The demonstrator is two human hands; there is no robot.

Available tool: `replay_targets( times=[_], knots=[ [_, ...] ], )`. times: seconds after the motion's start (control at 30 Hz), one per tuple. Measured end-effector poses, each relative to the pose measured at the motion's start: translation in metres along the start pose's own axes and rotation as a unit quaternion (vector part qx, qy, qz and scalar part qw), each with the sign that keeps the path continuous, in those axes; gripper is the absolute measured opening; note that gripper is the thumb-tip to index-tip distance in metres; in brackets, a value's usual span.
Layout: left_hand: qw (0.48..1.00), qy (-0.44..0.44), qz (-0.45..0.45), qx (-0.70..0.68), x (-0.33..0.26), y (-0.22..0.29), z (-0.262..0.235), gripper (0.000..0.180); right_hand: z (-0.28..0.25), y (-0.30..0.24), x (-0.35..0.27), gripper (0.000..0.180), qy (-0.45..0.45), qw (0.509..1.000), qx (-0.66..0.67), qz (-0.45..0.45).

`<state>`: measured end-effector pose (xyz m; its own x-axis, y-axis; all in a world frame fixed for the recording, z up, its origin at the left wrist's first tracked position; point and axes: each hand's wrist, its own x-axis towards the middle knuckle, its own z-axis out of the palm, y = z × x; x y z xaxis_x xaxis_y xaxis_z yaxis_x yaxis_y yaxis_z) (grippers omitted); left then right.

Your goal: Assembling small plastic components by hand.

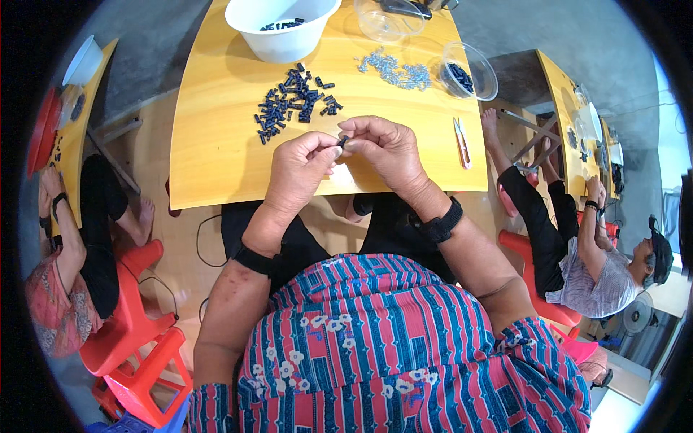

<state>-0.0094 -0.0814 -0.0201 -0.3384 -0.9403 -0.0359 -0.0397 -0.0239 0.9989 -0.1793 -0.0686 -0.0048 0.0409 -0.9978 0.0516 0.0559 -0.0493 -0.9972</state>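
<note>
Near the front edge of the yellow table [216, 162], my left hand [299, 162] and my right hand [386, 148] meet fingertip to fingertip. Both pinch one small black plastic part [342, 141] between thumbs and forefingers; the fingers cover much of it. Just beyond my hands lies a loose pile of small black plastic parts [278, 108]. Farther right is a scatter of small clear pieces [397, 73]. A pair of thread snips [462, 144] with light-coloured handles rests to the right of my right hand.
A white basin [281, 40] holding some black parts stands at the back left. At the back right are a clear round tub [485, 72] with black parts and another clear tub [386, 25]. People sit at tables on both sides, on red stools [133, 310].
</note>
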Motion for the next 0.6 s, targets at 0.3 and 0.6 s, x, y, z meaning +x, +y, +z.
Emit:
replay_targets(
  times=[0.3,0.6],
  knots=[
    [0.999,-0.012,-0.007,-0.034,0.000,-0.001,-0.001,0.010,-0.011,-0.009,0.005,0.017,-0.067,0.988,-0.133,-0.031],
    [0.999,-0.021,-0.008,-0.040,0.000,-0.001,-0.002,0.011,-0.010,-0.007,0.005,0.013,-0.060,0.977,-0.200,-0.049]
  ],
)
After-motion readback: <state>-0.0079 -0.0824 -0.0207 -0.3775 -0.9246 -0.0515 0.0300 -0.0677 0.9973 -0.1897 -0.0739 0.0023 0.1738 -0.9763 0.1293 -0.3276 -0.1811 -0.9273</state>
